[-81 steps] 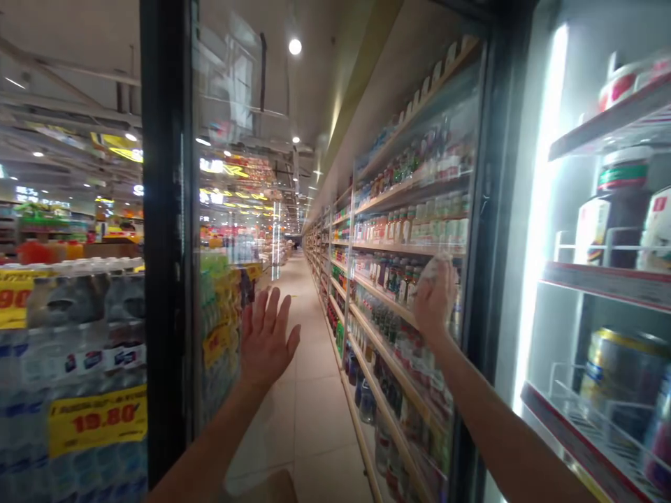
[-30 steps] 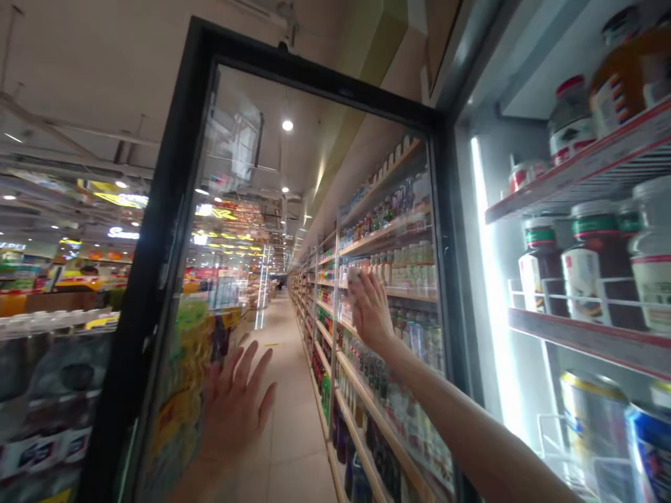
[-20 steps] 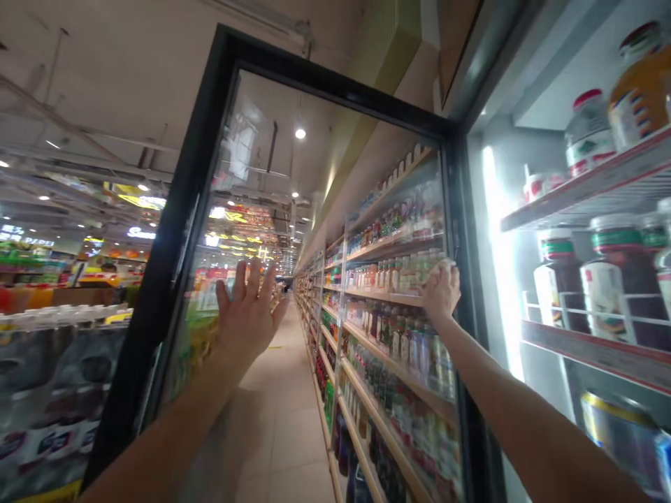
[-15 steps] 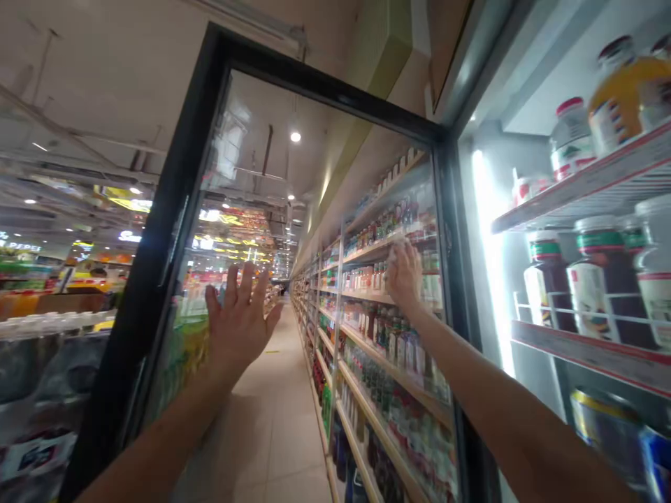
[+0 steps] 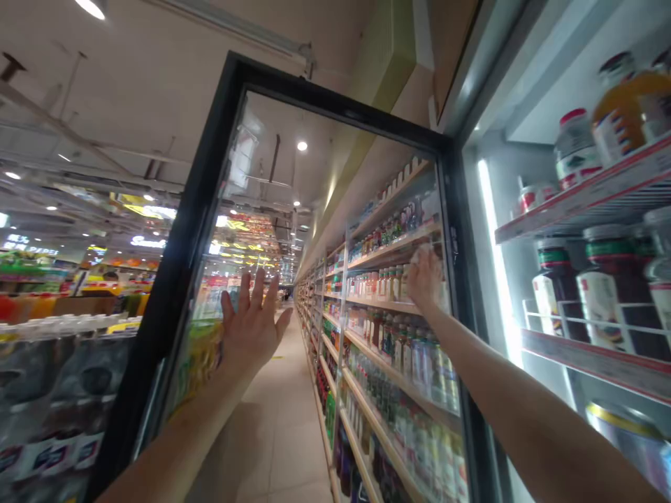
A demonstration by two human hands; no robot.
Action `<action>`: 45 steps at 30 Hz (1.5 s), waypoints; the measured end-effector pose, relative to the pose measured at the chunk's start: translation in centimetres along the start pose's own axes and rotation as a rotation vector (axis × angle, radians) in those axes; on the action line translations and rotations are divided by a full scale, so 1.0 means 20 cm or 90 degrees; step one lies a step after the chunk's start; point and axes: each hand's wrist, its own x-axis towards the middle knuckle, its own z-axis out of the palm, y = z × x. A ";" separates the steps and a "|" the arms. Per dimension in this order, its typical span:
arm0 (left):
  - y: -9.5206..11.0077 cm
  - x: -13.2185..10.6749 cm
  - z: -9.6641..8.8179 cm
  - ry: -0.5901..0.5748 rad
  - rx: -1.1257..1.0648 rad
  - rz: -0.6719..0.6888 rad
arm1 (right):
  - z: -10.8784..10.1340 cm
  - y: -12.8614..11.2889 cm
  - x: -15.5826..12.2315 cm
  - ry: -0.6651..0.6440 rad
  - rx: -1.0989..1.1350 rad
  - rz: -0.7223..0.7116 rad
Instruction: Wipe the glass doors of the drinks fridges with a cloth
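I stand at an open cooler whose glass door [image 5: 314, 209], framed in black [image 5: 199, 202], swings out in front of me. My left hand [image 5: 251, 328] lies flat on the glass with its fingers spread, holding nothing. My right hand [image 5: 427, 279] is higher up near the door's hinge side. It presses what looks like a small pale cloth [image 5: 419, 255] against the pane, though the cloth is mostly hidden under the fingers. Both forearms reach in from the bottom of the view.
To the right the lit cooler's shelves [image 5: 592, 349] hold dark bottles [image 5: 602, 293], an orange juice bottle [image 5: 623, 105] and cans [image 5: 623, 433]. Through the glass a tiled aisle [image 5: 283, 419] runs beside long shelves of drinks [image 5: 377, 363]. Packs of water bottles [image 5: 47, 377] are stacked at left.
My right hand has slid back and forth across the glass and now sits higher near the hinge side. My left hand has risen on the pane, still flat. The view has tilted upward.
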 end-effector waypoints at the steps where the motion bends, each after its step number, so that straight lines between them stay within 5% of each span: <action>1: 0.00 0.00 0.00 0.001 -0.003 0.000 | 0.03 -0.11 -0.02 -0.005 0.001 0.005; 3: 0.00 0.00 0.01 0.002 -0.004 0.001 | 0.10 -0.38 -0.10 -0.034 0.013 -0.020; 7: -0.04 0.00 0.00 -0.009 -0.001 0.009 | 0.12 -0.72 -0.27 -0.166 0.093 -0.313; 9: -0.08 -0.02 -0.01 -0.032 -0.010 0.035 | 0.10 -0.70 -0.26 -0.159 0.084 -0.285; 12: -0.13 -0.08 -0.05 -0.057 -0.023 0.061 | 0.06 -0.59 -0.20 -0.119 0.022 -0.078; 14: -0.14 -0.12 -0.07 -0.050 -0.014 0.045 | 0.04 -0.58 -0.25 -0.135 0.005 -0.050; 20: -0.13 -0.15 -0.08 -0.049 -0.001 0.058 | -0.14 -0.85 -1.06 -0.320 0.192 -0.500; 22: -0.13 -0.16 -0.09 -0.054 -0.003 0.058 | -0.17 -0.88 -1.22 -0.352 0.246 -0.590; 25: -0.13 -0.17 -0.09 -0.054 -0.016 0.064 | -0.14 -0.80 -1.11 -0.297 0.231 -0.577; 29: -0.15 -0.18 -0.09 -0.050 -0.041 0.061 | -0.04 -0.63 -0.66 -0.153 0.057 -0.172; 31: -0.15 -0.18 -0.11 -0.052 -0.048 0.055 | -0.02 -0.61 -0.57 -0.126 0.039 -0.077; 34: -0.06 -0.20 -0.15 -0.016 -0.090 0.059 | -0.03 -0.68 -0.67 -0.169 0.096 -0.174; 39: 0.32 -0.33 -0.18 -0.089 -0.347 0.162 | -0.08 -0.76 -0.88 -0.241 0.204 -0.311; 43: 0.53 -0.40 -0.08 -0.087 -0.303 0.071 | -0.11 -0.55 -0.79 -0.250 0.229 -0.374; 45: 0.56 -0.41 -0.05 -0.071 -0.234 0.067 | -0.12 -0.41 -0.73 -0.172 0.156 -0.272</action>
